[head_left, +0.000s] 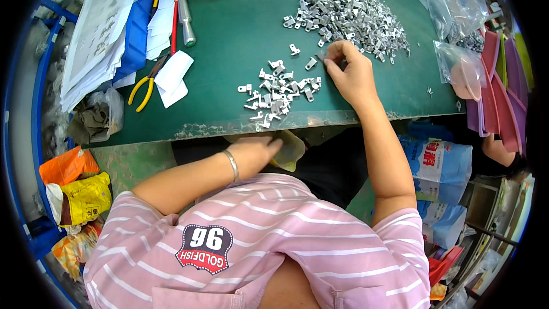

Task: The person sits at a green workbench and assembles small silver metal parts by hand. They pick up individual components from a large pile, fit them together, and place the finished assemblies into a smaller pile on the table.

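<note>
My right hand (350,74) rests on the green table with its fingers curled, thumb and forefinger closed on a small metal bracket (322,55). Just beyond it lies a big heap of small silver metal brackets (354,17). A smaller loose group of the same brackets (277,94) sits to its left, close to the table's near edge. Below that edge, over my lap, my left hand (255,153) is at the mouth of a pale yellowish bag or container (290,151). Its fingers are bent down and their tips are hidden, so what they hold cannot be seen.
On the table's left are yellow-handled pliers (143,88), white paper slips (172,77), a metal rod-like tool (186,20) and a blue bin (137,28) with papers. Clear plastic bags (457,11) and pink and purple trays (492,74) stand at the right. The table edge (200,130) is worn.
</note>
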Demonstrator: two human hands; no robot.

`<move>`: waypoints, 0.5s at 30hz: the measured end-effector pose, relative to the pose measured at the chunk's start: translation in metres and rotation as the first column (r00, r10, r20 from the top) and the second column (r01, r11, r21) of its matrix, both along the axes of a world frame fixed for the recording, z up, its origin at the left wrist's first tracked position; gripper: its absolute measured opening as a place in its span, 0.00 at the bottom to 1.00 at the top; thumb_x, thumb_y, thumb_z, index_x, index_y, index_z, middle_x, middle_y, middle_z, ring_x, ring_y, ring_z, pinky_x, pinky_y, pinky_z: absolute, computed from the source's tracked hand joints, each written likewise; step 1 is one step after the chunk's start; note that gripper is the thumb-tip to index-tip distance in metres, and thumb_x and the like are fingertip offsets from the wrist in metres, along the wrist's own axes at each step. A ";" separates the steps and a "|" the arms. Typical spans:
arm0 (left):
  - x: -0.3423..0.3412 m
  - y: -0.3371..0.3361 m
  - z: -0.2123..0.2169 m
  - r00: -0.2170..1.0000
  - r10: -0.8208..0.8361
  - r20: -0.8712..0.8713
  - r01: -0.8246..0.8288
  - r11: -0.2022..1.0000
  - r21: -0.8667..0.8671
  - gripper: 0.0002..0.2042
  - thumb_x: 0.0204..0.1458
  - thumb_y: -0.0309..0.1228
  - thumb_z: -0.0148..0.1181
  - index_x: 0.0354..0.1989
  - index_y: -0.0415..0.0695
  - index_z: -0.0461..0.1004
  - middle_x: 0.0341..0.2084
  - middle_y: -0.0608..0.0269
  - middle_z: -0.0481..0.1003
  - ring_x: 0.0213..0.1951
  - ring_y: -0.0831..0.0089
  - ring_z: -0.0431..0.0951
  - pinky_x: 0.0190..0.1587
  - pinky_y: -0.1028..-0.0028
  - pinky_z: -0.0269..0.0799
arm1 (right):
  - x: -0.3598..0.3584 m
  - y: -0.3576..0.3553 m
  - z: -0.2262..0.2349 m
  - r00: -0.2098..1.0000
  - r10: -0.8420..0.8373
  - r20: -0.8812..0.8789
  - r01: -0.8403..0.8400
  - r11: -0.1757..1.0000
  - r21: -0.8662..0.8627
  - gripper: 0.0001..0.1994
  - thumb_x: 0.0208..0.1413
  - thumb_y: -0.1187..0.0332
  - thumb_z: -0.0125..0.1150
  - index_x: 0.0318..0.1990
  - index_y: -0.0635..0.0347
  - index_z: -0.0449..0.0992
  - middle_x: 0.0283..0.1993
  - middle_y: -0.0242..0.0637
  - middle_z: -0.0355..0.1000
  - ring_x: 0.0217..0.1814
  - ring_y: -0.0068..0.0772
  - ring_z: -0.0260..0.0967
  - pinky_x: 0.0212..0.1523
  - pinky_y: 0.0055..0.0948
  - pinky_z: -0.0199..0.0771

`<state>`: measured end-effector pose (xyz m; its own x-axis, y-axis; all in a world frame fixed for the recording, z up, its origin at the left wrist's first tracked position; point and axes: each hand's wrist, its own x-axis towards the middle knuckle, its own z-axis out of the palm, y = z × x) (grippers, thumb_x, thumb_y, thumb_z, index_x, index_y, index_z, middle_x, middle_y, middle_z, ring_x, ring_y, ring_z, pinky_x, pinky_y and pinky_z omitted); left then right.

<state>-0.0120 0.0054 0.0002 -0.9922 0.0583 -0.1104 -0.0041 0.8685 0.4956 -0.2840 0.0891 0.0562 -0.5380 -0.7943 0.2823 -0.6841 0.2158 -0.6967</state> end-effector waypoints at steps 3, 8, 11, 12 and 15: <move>-0.001 -0.009 -0.006 0.862 -0.025 0.506 0.022 1.000 0.012 0.24 0.51 0.23 0.53 0.60 0.47 0.70 0.36 0.50 0.78 0.44 0.49 0.79 0.46 0.55 0.74 | 0.008 0.004 0.009 0.991 0.108 0.082 -0.105 0.994 -0.043 0.14 0.59 0.71 0.62 0.52 0.62 0.76 0.50 0.43 0.77 0.55 0.39 0.74 0.55 0.35 0.72; 0.014 0.008 -0.021 0.883 -0.202 0.423 0.264 0.960 -0.094 0.19 0.56 0.31 0.51 0.57 0.58 0.75 0.35 0.56 0.79 0.44 0.56 0.80 0.46 0.55 0.72 | 0.048 -0.025 -0.014 0.975 0.216 0.045 -0.208 0.967 -0.146 0.17 0.64 0.63 0.56 0.55 0.62 0.76 0.58 0.47 0.72 0.63 0.48 0.65 0.65 0.40 0.62; 0.021 0.010 -0.027 0.912 -0.206 0.354 0.261 0.959 -0.114 0.18 0.58 0.33 0.49 0.56 0.60 0.77 0.35 0.57 0.79 0.43 0.57 0.80 0.47 0.55 0.72 | 0.078 -0.038 -0.005 0.962 0.268 -0.052 -0.272 0.958 -0.086 0.17 0.55 0.56 0.65 0.47 0.56 0.81 0.52 0.39 0.75 0.59 0.46 0.67 0.60 0.42 0.64; 0.022 0.010 -0.028 0.910 -0.207 0.359 0.265 0.956 -0.122 0.19 0.58 0.33 0.49 0.56 0.60 0.77 0.35 0.57 0.79 0.43 0.57 0.80 0.46 0.55 0.73 | 0.086 -0.039 -0.005 0.959 0.269 -0.089 -0.276 0.958 -0.075 0.17 0.51 0.54 0.69 0.44 0.53 0.83 0.50 0.36 0.76 0.57 0.45 0.68 0.57 0.42 0.65; 0.023 0.010 -0.026 0.906 -0.206 0.370 0.269 0.955 -0.128 0.19 0.58 0.33 0.49 0.57 0.60 0.77 0.35 0.57 0.79 0.43 0.56 0.80 0.46 0.55 0.74 | 0.102 -0.033 -0.003 0.942 0.303 -0.145 -0.313 0.948 -0.055 0.16 0.44 0.58 0.72 0.41 0.49 0.83 0.47 0.32 0.76 0.53 0.43 0.69 0.53 0.42 0.65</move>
<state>0.0108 0.0156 -0.0257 -0.8469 0.2361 -0.4764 0.0680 0.9368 0.3433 -0.1819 0.0562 0.0529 -0.2237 -0.8885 0.4007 -0.7964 -0.0704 -0.6007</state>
